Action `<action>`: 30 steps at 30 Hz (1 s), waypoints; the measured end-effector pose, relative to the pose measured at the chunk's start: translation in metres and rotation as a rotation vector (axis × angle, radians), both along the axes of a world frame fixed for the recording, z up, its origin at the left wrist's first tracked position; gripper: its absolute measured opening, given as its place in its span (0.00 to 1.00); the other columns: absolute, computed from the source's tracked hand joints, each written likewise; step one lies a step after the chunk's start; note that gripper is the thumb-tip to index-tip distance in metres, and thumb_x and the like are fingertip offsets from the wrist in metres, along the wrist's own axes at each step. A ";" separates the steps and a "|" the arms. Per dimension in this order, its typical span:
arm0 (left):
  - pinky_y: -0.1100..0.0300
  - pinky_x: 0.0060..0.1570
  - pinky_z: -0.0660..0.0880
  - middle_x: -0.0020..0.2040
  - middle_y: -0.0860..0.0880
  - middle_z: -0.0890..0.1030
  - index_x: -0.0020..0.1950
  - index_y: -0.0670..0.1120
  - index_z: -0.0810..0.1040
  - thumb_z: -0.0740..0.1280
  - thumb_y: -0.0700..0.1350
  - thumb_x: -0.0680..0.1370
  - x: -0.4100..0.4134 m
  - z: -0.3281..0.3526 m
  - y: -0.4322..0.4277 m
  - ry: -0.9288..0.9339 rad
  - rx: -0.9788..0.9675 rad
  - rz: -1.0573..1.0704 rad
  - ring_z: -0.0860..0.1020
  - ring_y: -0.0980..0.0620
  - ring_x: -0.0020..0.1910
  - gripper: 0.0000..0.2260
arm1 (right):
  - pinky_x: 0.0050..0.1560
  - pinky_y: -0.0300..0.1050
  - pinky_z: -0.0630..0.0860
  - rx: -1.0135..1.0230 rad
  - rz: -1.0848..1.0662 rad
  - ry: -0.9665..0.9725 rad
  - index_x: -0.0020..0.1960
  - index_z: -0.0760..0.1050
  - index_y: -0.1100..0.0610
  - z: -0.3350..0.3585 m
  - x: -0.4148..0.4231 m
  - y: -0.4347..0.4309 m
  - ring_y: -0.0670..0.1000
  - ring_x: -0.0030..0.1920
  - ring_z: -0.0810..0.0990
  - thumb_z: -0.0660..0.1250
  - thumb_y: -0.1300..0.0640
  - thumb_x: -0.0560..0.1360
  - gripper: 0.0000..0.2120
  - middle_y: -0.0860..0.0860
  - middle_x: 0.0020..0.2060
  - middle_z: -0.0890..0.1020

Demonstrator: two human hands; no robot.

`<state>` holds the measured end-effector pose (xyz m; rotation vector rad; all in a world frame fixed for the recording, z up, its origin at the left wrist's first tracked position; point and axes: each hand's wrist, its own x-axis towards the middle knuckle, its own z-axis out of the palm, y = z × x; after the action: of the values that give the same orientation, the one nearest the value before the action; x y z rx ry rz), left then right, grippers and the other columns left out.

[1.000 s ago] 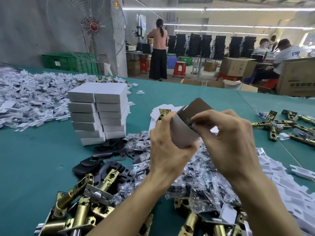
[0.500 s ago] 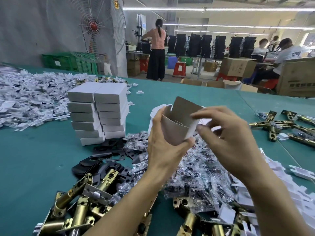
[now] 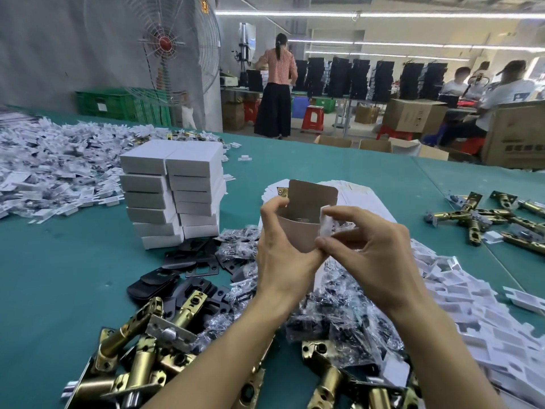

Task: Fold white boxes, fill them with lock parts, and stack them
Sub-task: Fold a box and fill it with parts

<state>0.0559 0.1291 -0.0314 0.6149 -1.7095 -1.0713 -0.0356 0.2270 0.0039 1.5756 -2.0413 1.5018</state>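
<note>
Bright overhead tube lights (image 3: 383, 15), soft shadows, wide-angle bending at edges, background faces blurred

A factory packing hall is shown: a green table (image 3: 59, 290) is heaped with brass latches (image 3: 129, 338), cartons (image 3: 413, 115) are stacked far right, a big fan (image 3: 163, 42) is seen far left.

Two hands hold a half-folded box over a cluttered green table (image 3: 59, 276).

The left hand (image 3: 283, 261) grips the box (image 3: 298, 234) by its left side, with the brown inside showing and the lid flap (image 3: 312, 199) upright. The right hand (image 3: 374, 261) pinches the white side flap (image 3: 326, 222) between thumb and forefinger. Left of the hands stands a stack (image 3: 174, 190) of closed white boxes in two columns. Under the hands lie bags (image 3: 324, 305), black plates (image 3: 188, 267) and brass latches (image 3: 141, 343). A second latch heap (image 3: 483, 219) lies far right. Flat cartons (image 3: 359, 199) lie behind the box, and white pieces (image 3: 44, 172) pile up at the left.
</note>
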 end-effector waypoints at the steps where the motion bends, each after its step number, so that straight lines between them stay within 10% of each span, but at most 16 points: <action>1: 0.56 0.43 0.82 0.58 0.53 0.80 0.62 0.66 0.57 0.75 0.62 0.71 0.000 0.000 -0.001 0.007 0.000 0.001 0.83 0.52 0.48 0.30 | 0.44 0.42 0.81 -0.004 0.001 -0.004 0.58 0.81 0.50 -0.003 0.000 -0.002 0.40 0.42 0.85 0.78 0.60 0.70 0.18 0.43 0.46 0.85; 6: 0.57 0.47 0.81 0.64 0.54 0.78 0.61 0.68 0.56 0.77 0.60 0.70 -0.001 -0.004 -0.005 -0.030 -0.002 -0.009 0.82 0.54 0.51 0.32 | 0.42 0.34 0.80 0.020 -0.013 -0.013 0.58 0.82 0.48 -0.009 -0.002 -0.007 0.39 0.42 0.83 0.78 0.59 0.70 0.18 0.43 0.49 0.84; 16: 0.74 0.36 0.70 0.46 0.58 0.73 0.49 0.60 0.65 0.71 0.62 0.65 -0.003 -0.013 -0.005 -0.162 -0.109 0.025 0.72 0.67 0.47 0.21 | 0.44 0.40 0.78 0.202 0.034 -0.083 0.48 0.81 0.49 -0.005 -0.009 -0.003 0.40 0.45 0.81 0.74 0.56 0.73 0.05 0.40 0.43 0.81; 23: 0.74 0.36 0.71 0.48 0.57 0.77 0.51 0.60 0.66 0.78 0.55 0.63 -0.001 -0.013 -0.010 -0.182 -0.086 -0.011 0.75 0.66 0.46 0.25 | 0.45 0.33 0.77 -0.159 0.127 -0.243 0.53 0.76 0.44 0.005 0.004 -0.004 0.44 0.48 0.83 0.73 0.56 0.75 0.11 0.42 0.45 0.84; 30: 0.73 0.36 0.72 0.47 0.63 0.80 0.60 0.60 0.58 0.82 0.50 0.61 -0.002 -0.010 -0.006 -0.114 -0.006 -0.095 0.78 0.69 0.45 0.39 | 0.41 0.32 0.75 -0.068 -0.042 -0.165 0.48 0.83 0.49 0.000 0.011 -0.010 0.41 0.46 0.81 0.76 0.58 0.71 0.08 0.46 0.45 0.83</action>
<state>0.0541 0.1233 -0.0412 0.6058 -1.8560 -1.1151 -0.0250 0.2168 0.0041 1.4176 -2.0689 1.7189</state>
